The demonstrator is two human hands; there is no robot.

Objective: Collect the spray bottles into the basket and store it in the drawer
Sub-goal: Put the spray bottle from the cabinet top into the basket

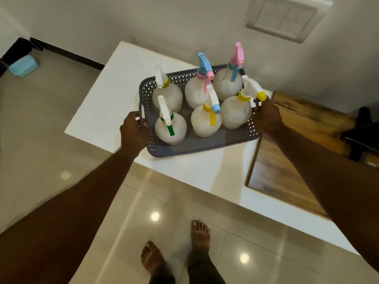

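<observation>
Both hands' fingers (137,118) hidden behind basket (196,144) handles.

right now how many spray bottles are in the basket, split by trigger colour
In the grey basket, by trigger colour:
white trigger: 2
green trigger: 1
pink trigger: 1
blue trigger: 1
yellow trigger: 1
Total: 6 bottles, all upright.

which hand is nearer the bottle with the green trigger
Left. The left hand grips the basket handle right beside that bottle; the right hand holds the opposite handle.
</observation>
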